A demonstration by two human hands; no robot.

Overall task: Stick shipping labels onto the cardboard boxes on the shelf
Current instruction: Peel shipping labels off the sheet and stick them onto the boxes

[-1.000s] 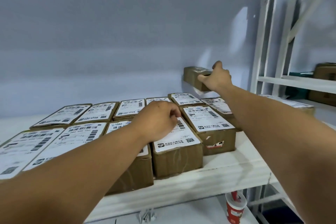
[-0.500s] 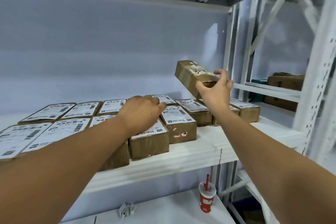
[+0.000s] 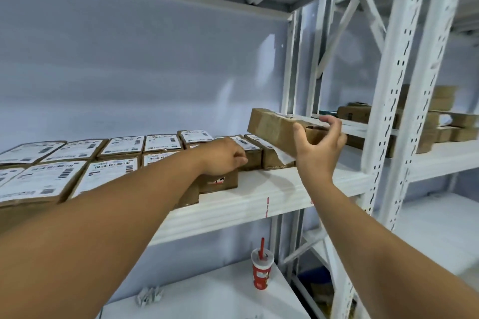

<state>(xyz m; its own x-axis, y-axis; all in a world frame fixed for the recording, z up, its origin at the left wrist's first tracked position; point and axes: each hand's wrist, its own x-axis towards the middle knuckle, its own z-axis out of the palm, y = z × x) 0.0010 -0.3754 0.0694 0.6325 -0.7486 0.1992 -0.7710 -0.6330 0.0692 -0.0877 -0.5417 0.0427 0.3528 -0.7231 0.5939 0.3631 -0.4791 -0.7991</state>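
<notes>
Box [image 3: 272, 128]: hanging tilted over shelf [image 3: 259, 189];
R hand [image 3: 317, 149]: gripping box's end;
L hand [image 3: 223, 156]: resting curled on labelled boxes [image 3: 121, 146]; grip: can't tell

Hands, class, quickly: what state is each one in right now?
Left hand: curled over labelled boxes; grip cannot be told.
Right hand: holds a raised box.

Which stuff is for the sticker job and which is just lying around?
For the job: lifted box in the right hand, labelled boxes on the shelf, left hand over them.
Lying about: red cup, white scraps below.
</notes>
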